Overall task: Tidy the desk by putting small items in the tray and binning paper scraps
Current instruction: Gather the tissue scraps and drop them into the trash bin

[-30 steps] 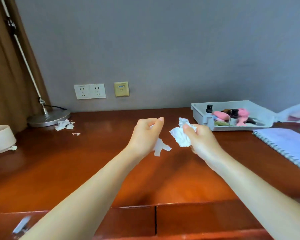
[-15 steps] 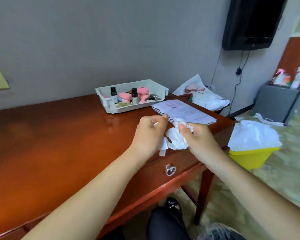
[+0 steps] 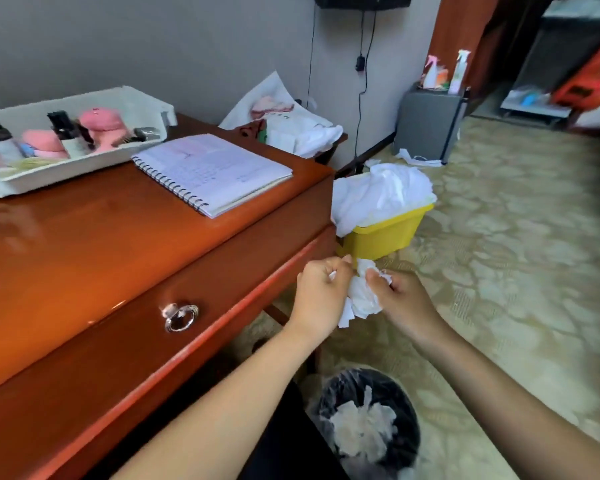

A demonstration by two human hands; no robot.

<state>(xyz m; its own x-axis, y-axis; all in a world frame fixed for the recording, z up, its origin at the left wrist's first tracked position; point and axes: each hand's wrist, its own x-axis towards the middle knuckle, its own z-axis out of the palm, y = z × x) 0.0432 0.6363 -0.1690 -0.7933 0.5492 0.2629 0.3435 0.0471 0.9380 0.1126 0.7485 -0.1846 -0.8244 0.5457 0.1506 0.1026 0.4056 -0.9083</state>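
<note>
My left hand (image 3: 321, 294) and my right hand (image 3: 404, 301) are held together off the desk's right end, both closed on a wad of white paper scraps (image 3: 361, 296). Below them on the floor stands a black bin (image 3: 406, 407) lined with clear plastic, with crumpled white paper inside it. The white tray (image 3: 84, 164) sits at the back left of the wooden desk (image 3: 94, 237). It holds small bottles with black caps and pink items.
An open spiral notebook (image 3: 212, 171) lies on the desk beside the tray. A yellow tub (image 3: 381, 233) draped with white plastic stands on the floor past the desk's corner. A drawer ring pull (image 3: 180, 317) is on the desk front. A grey cabinet (image 3: 428, 123) is by the wall.
My view has swung right and down, from the desk top to the floor beside it. Both hands carried the paper wad off the desk edge to above the black bin.
</note>
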